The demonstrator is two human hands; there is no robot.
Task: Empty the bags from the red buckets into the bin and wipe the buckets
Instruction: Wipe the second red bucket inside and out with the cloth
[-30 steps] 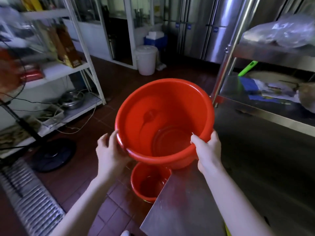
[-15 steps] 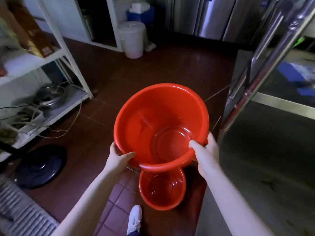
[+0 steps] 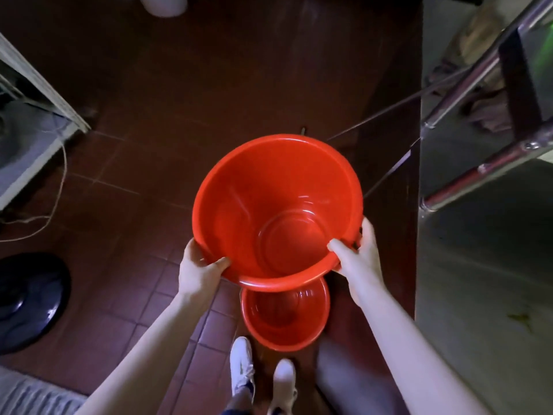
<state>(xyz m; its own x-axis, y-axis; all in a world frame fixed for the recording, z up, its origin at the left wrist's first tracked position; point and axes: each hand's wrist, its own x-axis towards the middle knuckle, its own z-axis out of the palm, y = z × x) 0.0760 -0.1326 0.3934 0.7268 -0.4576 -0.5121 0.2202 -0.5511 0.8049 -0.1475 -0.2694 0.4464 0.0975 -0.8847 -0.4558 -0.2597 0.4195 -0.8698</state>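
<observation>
I hold a large red bucket (image 3: 269, 199) by its rim over the tiled floor, mouth up and tipped toward me; it has no bag inside. My left hand (image 3: 199, 269) grips the near-left rim, thumb inside. My right hand (image 3: 359, 259) grips the near-right rim, thumb over the edge. Directly below stands a second red bucket (image 3: 284, 319) on the floor, also bare inside, its far half hidden by the held one. A white bin (image 3: 163, 6) shows only as a sliver at the top edge.
A steel table (image 3: 478, 265) with slanted legs fills the right side. A white shelf rack (image 3: 39, 94) with cables stands at the left. A black round fan base (image 3: 27, 298) lies at lower left. My white shoes (image 3: 242, 366) are just behind the lower bucket.
The view has tilted down toward the floor. The held bucket has come lower and closer to the bucket on the floor. Both hands keep their grip on the rim.
</observation>
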